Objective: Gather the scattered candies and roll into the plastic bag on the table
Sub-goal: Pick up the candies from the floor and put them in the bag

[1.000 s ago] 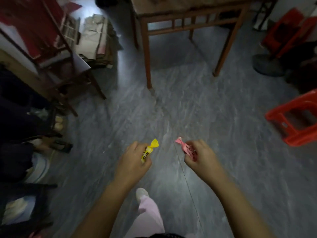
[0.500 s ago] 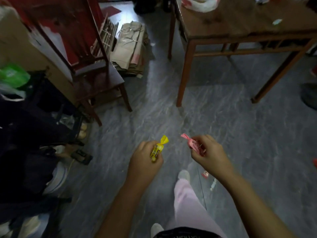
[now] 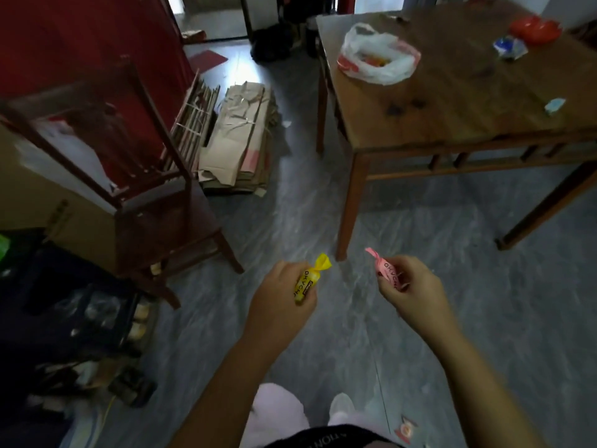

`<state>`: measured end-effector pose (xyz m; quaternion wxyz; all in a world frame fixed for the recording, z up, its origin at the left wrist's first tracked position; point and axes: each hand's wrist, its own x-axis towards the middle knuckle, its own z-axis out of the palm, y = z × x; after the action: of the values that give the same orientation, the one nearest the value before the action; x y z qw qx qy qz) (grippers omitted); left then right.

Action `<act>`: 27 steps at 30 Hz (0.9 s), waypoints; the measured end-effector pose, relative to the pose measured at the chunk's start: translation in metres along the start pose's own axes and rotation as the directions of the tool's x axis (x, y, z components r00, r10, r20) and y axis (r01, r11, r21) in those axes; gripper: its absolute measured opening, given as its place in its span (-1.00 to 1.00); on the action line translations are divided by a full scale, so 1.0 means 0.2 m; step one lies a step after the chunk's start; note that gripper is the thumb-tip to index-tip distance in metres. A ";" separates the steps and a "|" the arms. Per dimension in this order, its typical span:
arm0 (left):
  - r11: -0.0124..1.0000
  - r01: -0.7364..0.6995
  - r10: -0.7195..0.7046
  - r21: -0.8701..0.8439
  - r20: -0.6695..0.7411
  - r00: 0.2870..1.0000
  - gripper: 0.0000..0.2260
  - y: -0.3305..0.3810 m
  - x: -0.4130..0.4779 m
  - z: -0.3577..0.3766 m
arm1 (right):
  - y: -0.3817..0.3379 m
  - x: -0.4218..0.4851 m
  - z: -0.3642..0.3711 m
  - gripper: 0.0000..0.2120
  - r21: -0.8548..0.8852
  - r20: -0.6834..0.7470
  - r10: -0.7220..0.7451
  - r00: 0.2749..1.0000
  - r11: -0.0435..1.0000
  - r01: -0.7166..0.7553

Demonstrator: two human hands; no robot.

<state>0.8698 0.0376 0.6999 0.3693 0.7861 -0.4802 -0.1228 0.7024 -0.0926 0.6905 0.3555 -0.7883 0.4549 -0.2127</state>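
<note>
Left hand (image 3: 284,295) grips yellow candy (image 3: 309,279); right hand (image 3: 410,286) grips pink candy (image 3: 386,270); plastic bag (image 3: 378,56) on table (image 3: 452,101).

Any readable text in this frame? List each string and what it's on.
"GKVCHC" or close, black letters along the yellow candy in the left hand; a small dark label beside it is too small to read.
"GKVCH", partly covered by fingers, on the pink candy in the right hand.
"TION", cut off, on the dark waistband.
Print on the plastic bag: blurred, unreadable.
</note>
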 end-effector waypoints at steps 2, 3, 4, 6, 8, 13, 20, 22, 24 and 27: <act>1.000 0.026 -0.027 -0.005 -0.005 1.000 -0.73 -0.09 0.17 0.00 | -0.03 0.17 0.07 -0.85 0.014 0.015 -0.005 1.000 1.000 0.004; 0.999 0.036 -0.036 -0.016 -0.011 0.999 -0.73 -0.13 0.26 0.00 | -0.04 0.26 0.12 -0.84 0.010 0.022 -0.014 1.000 1.000 0.014; 0.999 0.038 -0.038 -0.028 -0.011 0.999 -0.71 -0.19 0.34 -0.01 | -0.05 0.35 0.16 -0.84 0.002 0.029 -0.022 0.999 1.000 0.022; 0.998 0.038 -0.038 -0.042 0.010 0.999 -0.71 -0.31 0.52 -0.03 | -0.10 0.53 0.25 -0.83 -0.013 0.041 -0.026 0.999 1.000 0.027; 0.998 0.046 -0.045 -0.033 0.020 0.999 -0.71 -0.45 0.71 -0.07 | -0.17 0.74 0.34 -0.83 -0.032 0.043 -0.032 0.999 0.999 0.033; 0.998 0.068 -0.068 -0.004 -0.012 0.998 -0.77 -0.75 1.28 -0.29 | -0.50 1.34 0.55 -0.84 -0.072 0.093 -0.066 0.993 0.995 0.073; 0.999 0.032 -0.032 -0.025 -0.010 0.999 -0.80 -0.94 2.01 -0.42 | -0.78 1.98 0.69 -0.85 -0.074 0.062 -0.058 0.996 0.995 0.062; 0.998 0.030 -0.029 -0.061 0.005 1.000 -0.79 -0.95 2.18 -0.38 | -0.74 2.09 0.70 -0.85 -0.083 0.058 -0.018 0.998 0.996 0.023; 0.997 0.002 0.001 -0.082 0.039 0.999 -0.79 -0.95 2.35 -0.32 | -0.67 2.22 0.68 -0.85 -0.089 0.045 0.034 0.998 0.996 -0.030; 0.995 -0.058 0.065 -0.079 0.090 0.994 -0.79 -0.95 2.62 -0.23 | -0.56 2.44 0.64 -0.83 -0.097 0.013 0.088 0.996 0.992 -0.086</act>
<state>1.2871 -0.3344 0.6840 0.3802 0.7498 -0.5156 -0.1657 1.0924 -0.4328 0.6977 0.3298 -0.7858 0.4955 -0.1681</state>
